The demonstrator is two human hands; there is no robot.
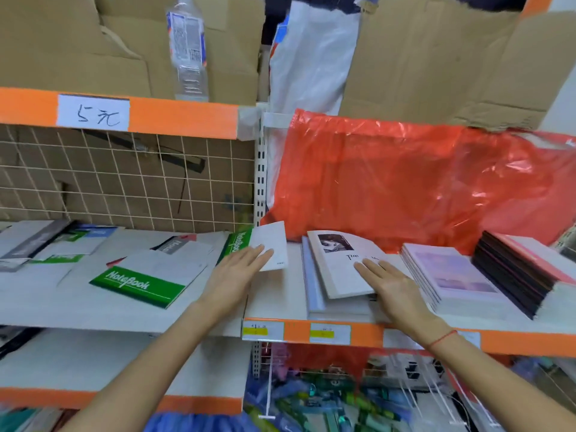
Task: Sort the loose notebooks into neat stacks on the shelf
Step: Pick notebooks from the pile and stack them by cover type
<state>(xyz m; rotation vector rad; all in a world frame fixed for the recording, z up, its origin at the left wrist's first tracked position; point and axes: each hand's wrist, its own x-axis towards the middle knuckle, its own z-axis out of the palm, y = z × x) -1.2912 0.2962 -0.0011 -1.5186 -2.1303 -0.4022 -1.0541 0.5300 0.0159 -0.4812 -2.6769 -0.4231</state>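
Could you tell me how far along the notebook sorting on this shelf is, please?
Roughly midway. Done: the purple stack and the dark stack sit squared at the right. In hand: the right hand presses a portrait-cover notebook onto a short pile, while the left hand touches a white notebook. Left: green notebooks and others lie scattered at the left.

The left hand (240,269) lies flat with its fingertips on a white notebook (271,244). Just right of it, the right hand (389,282) presses a photo-cover notebook (339,263) onto a stack.
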